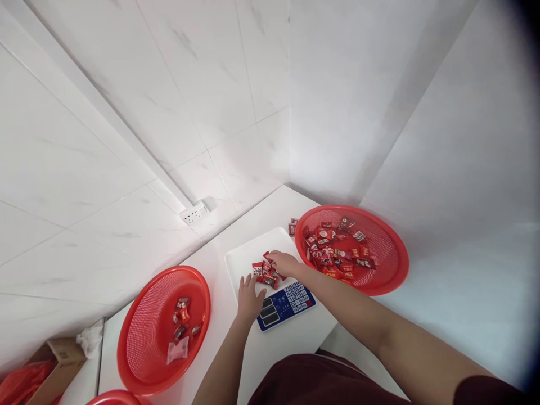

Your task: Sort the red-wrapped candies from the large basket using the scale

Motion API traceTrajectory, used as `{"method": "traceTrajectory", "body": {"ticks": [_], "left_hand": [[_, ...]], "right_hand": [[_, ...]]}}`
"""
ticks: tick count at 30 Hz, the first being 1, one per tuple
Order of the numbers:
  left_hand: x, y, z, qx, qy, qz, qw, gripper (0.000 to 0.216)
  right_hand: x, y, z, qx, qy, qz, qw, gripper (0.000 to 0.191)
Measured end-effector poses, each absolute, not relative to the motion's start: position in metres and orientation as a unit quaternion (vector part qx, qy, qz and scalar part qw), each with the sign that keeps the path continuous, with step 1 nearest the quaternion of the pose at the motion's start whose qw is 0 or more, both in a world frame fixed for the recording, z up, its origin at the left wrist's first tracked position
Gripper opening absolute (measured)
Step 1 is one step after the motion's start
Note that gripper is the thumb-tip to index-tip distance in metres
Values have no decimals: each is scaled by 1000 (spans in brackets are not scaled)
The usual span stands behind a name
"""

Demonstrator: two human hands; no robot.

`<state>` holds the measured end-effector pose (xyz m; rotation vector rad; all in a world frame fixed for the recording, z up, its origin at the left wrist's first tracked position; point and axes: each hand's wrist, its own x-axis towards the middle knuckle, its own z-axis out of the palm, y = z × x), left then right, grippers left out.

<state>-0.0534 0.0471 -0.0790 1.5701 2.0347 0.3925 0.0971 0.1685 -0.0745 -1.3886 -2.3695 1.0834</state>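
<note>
A digital scale (284,306) with a white tray (240,256) and a blue keypad panel stands on the white table. On its tray lies a small heap of red-wrapped candies (269,280). My left hand (250,297) is at the heap's near left edge, its fingers apart and holding nothing. From the right, my right hand (283,263) reaches onto the heap with its fingers curled around wrapped candy; a red wrapper shows at the fingertips. Those fingers partly hide the candies beneath.
At the right, a red plastic basket (399,256) holds many wrapped candies. Another red basket (141,332) at the left holds several candies and a pinkish packet (178,350). A few candies (292,226) lie behind the scale. Walls meet behind the table; a cardboard box (67,360) sits lower left.
</note>
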Motion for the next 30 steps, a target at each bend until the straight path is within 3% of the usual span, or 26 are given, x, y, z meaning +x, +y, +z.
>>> {"method": "traceTrajectory", "body": {"ticks": [3,6,11,14,18,24,30], "left_hand": [[-54,37,-73,553,762,203,271,46],[-49,19,-66,497,748,281,338,39],[-29,-16,-51,425,666,354,500,34],[-19,-31,-42,420,654,346,526,37],[-10,-37,-31,438,646,313,541,41],[-4,-39,-21,480,649,259,531,23],[-5,-52,-20,441,634,266,578,22]], "right_hand": [[99,166,-66,-456,-798,378,105,29],[113,148,-59,-456,-771,420,146,32],[150,95,-57,-450,-514,709,174,50],[163,66,-50,-416,-414,793,161,54],[159,45,-34,-372,-410,822,138,46],[147,33,-28,-347,-484,800,76,45],[156,18,-36,-339,-532,776,32,33]]}}
